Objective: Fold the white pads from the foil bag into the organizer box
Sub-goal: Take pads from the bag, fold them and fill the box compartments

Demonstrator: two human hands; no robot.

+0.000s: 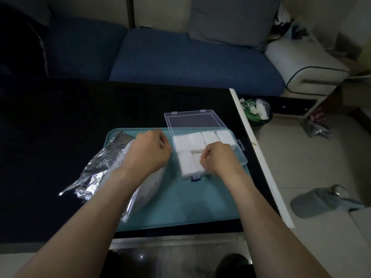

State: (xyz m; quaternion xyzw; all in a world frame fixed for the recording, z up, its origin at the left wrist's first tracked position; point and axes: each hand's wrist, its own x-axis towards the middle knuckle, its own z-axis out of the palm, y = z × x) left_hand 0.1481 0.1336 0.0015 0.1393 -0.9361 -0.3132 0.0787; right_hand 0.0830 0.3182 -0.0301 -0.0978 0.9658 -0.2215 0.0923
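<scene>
Head-worn view, facing down, close over tray [180,207]

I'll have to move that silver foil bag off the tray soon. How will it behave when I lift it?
The foil bag is crinkled and creased, so it is probably thin and floppy rather than stiff. It bulges near the left hand, so its contents may shift and sag. Its shiny surface could be a little slippery.

White pads [197,140] in open organizer box [242,155]

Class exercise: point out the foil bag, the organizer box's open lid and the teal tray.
foil bag [94,173]: head view, crinkled silver side.
open lid [192,119]: head view, clear panel.
teal tray [186,199]: head view, bare floor.
</scene>
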